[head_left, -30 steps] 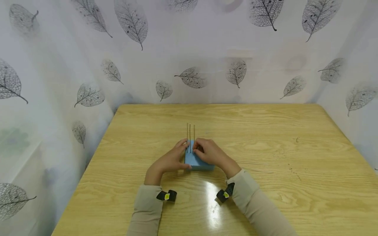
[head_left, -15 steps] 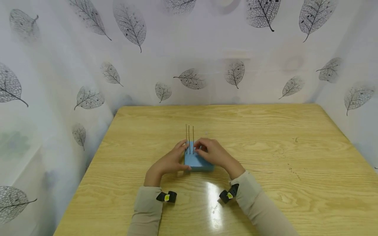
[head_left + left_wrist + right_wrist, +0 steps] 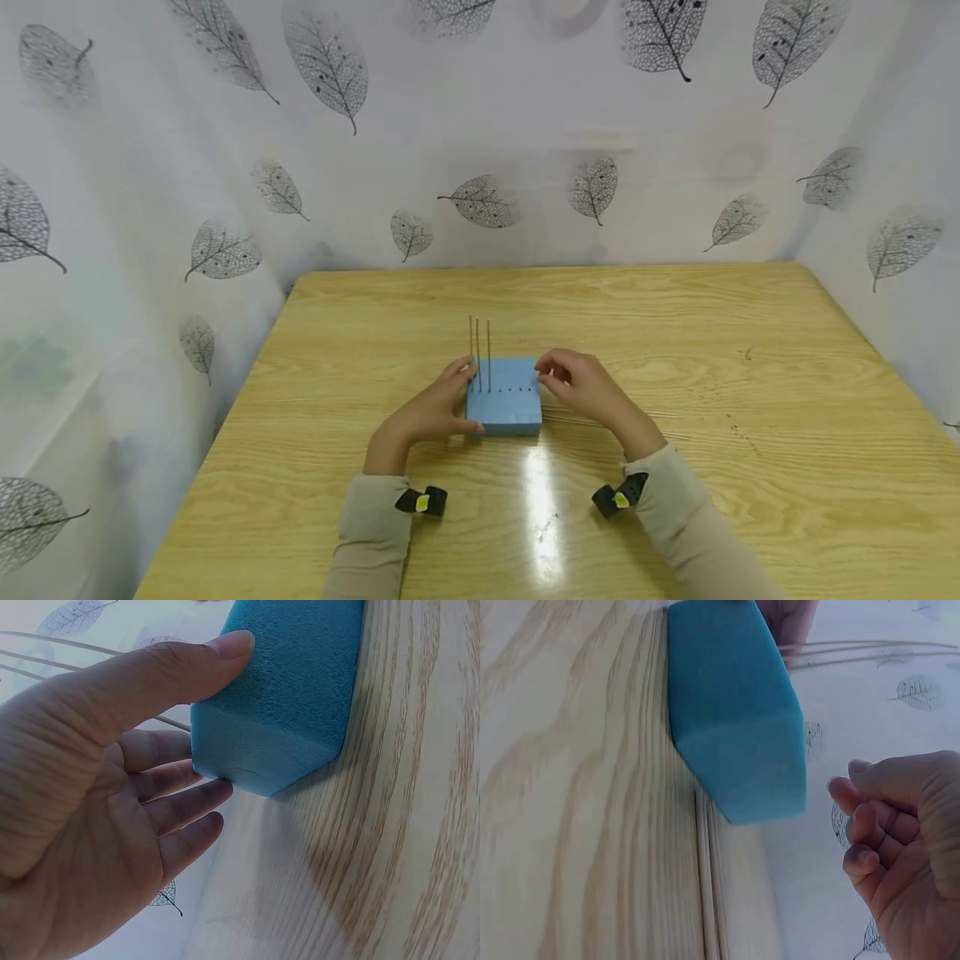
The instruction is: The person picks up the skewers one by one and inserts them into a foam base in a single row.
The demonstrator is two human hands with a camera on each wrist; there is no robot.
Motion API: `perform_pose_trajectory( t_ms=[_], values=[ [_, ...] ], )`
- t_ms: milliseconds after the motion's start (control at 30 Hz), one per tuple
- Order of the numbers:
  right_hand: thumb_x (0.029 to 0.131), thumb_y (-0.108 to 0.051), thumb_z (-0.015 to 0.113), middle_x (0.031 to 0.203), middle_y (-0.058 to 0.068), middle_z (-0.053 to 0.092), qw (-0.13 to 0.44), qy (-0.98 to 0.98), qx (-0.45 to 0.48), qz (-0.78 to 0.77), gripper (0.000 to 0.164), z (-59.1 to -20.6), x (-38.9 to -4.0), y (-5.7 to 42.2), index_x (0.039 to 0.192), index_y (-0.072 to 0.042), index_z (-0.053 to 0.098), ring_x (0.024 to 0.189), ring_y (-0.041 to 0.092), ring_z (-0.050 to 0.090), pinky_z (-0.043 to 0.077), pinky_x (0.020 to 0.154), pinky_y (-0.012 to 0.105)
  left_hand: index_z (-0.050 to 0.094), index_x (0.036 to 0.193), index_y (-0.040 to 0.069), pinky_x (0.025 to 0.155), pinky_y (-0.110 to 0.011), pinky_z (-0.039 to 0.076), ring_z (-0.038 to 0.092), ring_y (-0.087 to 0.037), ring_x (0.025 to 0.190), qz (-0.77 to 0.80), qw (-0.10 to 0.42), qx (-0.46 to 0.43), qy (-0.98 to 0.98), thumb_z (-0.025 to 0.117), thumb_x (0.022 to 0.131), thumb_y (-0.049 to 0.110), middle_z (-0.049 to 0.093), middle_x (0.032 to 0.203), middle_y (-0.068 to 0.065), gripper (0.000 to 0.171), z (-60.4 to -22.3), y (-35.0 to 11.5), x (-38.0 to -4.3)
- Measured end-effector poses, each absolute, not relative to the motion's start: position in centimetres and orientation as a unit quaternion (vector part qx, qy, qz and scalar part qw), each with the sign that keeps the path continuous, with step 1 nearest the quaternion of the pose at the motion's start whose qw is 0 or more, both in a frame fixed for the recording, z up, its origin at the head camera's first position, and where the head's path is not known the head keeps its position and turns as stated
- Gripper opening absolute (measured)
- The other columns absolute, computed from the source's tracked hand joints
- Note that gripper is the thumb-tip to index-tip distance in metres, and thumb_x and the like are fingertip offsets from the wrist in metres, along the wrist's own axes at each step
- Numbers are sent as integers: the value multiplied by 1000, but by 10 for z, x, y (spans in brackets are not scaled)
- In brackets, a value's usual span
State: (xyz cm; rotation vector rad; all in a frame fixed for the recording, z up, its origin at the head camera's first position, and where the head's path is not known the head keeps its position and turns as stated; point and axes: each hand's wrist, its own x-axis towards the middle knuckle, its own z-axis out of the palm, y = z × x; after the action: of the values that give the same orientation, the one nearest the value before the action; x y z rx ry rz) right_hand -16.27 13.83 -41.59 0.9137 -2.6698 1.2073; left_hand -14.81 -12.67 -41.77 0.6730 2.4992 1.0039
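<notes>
"What's the left hand (image 3: 427, 408) doing?"

"It's holding a blue block (image 3: 513, 414). The thumb is on the side close to the person, and the fingers go round the left end."

"And the right hand (image 3: 588, 387)?"

"That one is loose and has nothing in it. Its fingers are bent a little, and the thumb is close to the first finger. It's up in the air, just beside the right end of the block and not touching it."

"Where's the block?"

"It's on the table (image 3: 375, 333), between the two hands."

"Is there something in it?"

"Yes! Three tall sticks (image 3: 489, 354) stand up in it, near the left hand. Then there are little dark holes (image 3: 510, 390) in a row, going along to the right."

"Are there more sticks?"

"Some loose sticks (image 3: 704, 877) lie flat on the table, to the right of the block. They go under the right arm."

"What's on the arms?"

"Light brown sleeves (image 3: 371, 533), and a black band (image 3: 626, 493) with a yellow bit at each wrist."

"And what's behind the table?"

"A big white sheet (image 3: 517, 108) with gray leaf pictures (image 3: 486, 201) on it."
</notes>
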Motion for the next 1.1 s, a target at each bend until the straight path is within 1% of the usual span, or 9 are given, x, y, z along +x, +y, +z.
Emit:
perform_pose_trajectory(
  t_ms=[133, 400, 600, 667, 833, 1100],
  values=[
    [90, -5, 64, 76, -5, 57, 44, -874, 285, 390, 9, -419, -162, 153, 98, -2, 66, 63, 7, 46, 42, 55, 24, 21, 150, 1, 109, -47, 28, 14, -30, 142, 357, 182, 241, 884, 77, 81, 21, 6, 158, -11, 91, -418, -127, -148],
    [89, -3, 64, 76, -1, 60, 53, -878, 267, 394, 9, -423, -159, 178, 98, -1, 66, 63, 7, 48, 42, 55, 24, 22, 149, 1, 110, -47, 27, 14, -30, 143, 356, 181, 240, 884, 77, 80, 21, 7, 158, -11, 91, -419, -127, -148],
    [87, -1, 65, 74, -2, 59, 69, -884, 252, 388, 8, -428, -158, 199, 95, -1, 66, 61, 6, 46, 41, 54, 23, 22, 149, 1, 110, -47, 27, 14, -30, 142, 352, 182, 240, 886, 77, 80, 23, 7, 158, -10, 91, -418, -127, -148],
    [87, 0, 65, 75, -1, 61, 73, -887, 244, 386, 8, -428, -157, 208, 95, 0, 66, 62, 6, 46, 41, 54, 22, 21, 150, 1, 110, -47, 27, 14, -30, 142, 353, 184, 240, 885, 77, 81, 22, 7, 158, -10, 91, -417, -127, -149],
    [87, 0, 65, 79, 4, 65, 69, -897, 213, 380, 9, -427, -152, 227, 96, 0, 65, 64, 5, 49, 43, 56, 22, 21, 150, 1, 110, -47, 27, 15, -30, 142, 355, 184, 241, 884, 77, 81, 21, 7, 158, -10, 91, -416, -127, -150],
    [88, -2, 65, 82, 3, 65, 56, -913, 187, 358, 9, -429, -146, 251, 97, 1, 65, 66, 4, 49, 44, 57, 21, 21, 150, 2, 110, -47, 28, 14, -30, 142, 356, 187, 237, 885, 77, 81, 22, 6, 158, -8, 92, -418, -128, -149]
  ],
)
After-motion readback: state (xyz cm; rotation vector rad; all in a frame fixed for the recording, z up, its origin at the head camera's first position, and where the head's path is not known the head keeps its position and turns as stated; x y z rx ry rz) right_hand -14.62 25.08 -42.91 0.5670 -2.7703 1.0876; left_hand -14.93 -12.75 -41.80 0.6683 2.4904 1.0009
